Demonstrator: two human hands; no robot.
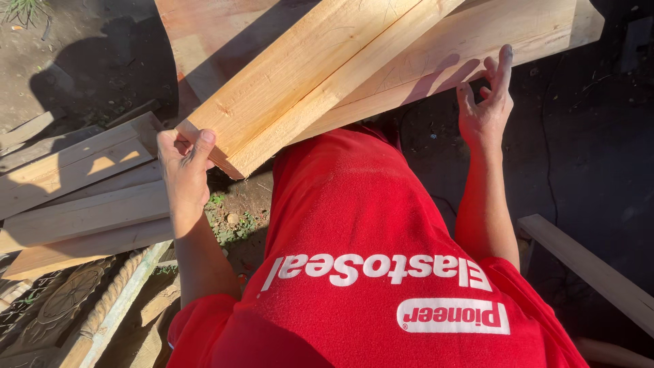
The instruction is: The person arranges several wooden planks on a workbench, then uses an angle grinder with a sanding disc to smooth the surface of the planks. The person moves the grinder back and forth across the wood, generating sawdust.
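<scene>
Two boards carried at waist height, near end pinched, far edge barely touched.

Head view: left hand (185, 170) is closed on the near corner of the upper board (300, 85), thumb on top, fingers hidden beneath. Right hand (485, 102) is open, fingers spread, only the tips meeting the edge of the lower board (470, 37), so that side is steadied and not gripped. Both boards slant up and away across the red shirt (368, 245), with most of their length beyond the hands. Risk as I judge it: with one real grip at a corner, the long end could swing or drop, or the upper board slide off the lower. Footing is poor too, with stacked planks (82, 204) at left, a loose plank (593, 269) at right and rough dirt ground (82, 61) underfoot.
</scene>
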